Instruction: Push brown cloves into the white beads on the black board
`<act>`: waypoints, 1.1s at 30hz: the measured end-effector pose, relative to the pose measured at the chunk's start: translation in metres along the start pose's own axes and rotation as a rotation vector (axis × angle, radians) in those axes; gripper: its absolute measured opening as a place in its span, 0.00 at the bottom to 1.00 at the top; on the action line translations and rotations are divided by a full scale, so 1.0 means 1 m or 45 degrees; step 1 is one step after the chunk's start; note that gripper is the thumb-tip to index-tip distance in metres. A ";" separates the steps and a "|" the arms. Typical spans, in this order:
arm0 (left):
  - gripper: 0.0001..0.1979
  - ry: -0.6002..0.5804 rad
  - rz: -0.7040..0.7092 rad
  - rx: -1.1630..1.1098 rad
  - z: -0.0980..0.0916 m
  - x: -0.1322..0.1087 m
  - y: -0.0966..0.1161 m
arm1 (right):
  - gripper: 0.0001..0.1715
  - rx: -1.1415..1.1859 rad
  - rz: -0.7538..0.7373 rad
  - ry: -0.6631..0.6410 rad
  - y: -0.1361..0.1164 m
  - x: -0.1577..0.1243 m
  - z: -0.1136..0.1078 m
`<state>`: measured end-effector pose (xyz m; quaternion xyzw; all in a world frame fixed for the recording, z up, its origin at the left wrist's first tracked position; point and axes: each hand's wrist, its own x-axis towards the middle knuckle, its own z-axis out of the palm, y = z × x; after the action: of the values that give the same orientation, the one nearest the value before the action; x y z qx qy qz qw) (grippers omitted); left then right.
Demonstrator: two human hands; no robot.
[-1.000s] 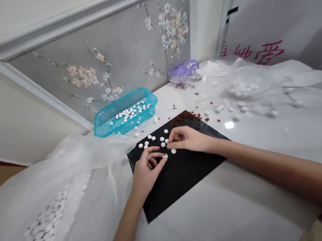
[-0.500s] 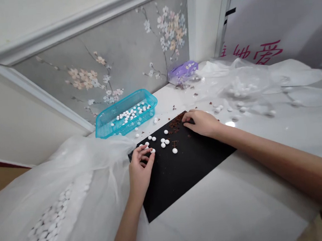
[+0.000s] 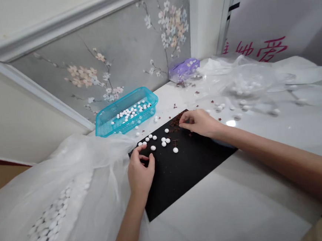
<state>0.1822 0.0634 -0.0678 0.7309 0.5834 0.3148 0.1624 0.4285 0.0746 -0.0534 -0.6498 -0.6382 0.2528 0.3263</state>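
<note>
A black sheet lies on the white table, with several small white balls scattered on its left part. At its far corner is a heap of small reddish-brown pieces. My left hand is at the sheet's left edge, thumb and curled fingers apart; nothing shows between them. Just beyond its fingertips lies one white ball. Over the brown heap, my right hand has thumb and index finger pinched together. Whatever is between those tips is too small to make out.
Behind the sheet, against the flowered wall panel, stands a blue plastic basket containing white balls. Clear plastic bags of white balls lie at left and at back right. A purple packet rests by the wall.
My left fingers have come away from a white ball, which now lies alone on the sheet. My right hand has shifted slightly left over the brown heap, its fingertips drawn together.
</note>
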 end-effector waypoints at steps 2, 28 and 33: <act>0.10 0.064 0.080 0.059 -0.001 -0.004 0.004 | 0.04 0.090 0.058 -0.022 -0.002 0.000 0.000; 0.11 -0.299 0.687 0.247 0.013 -0.019 0.023 | 0.05 0.379 -0.371 0.044 -0.007 -0.016 0.034; 0.10 -0.274 0.353 0.008 0.014 -0.017 0.020 | 0.04 0.389 -0.399 0.011 -0.008 -0.020 0.044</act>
<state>0.2047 0.0439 -0.0704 0.8343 0.4572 0.2523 0.1768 0.3889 0.0592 -0.0780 -0.4867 -0.6844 0.2900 0.4590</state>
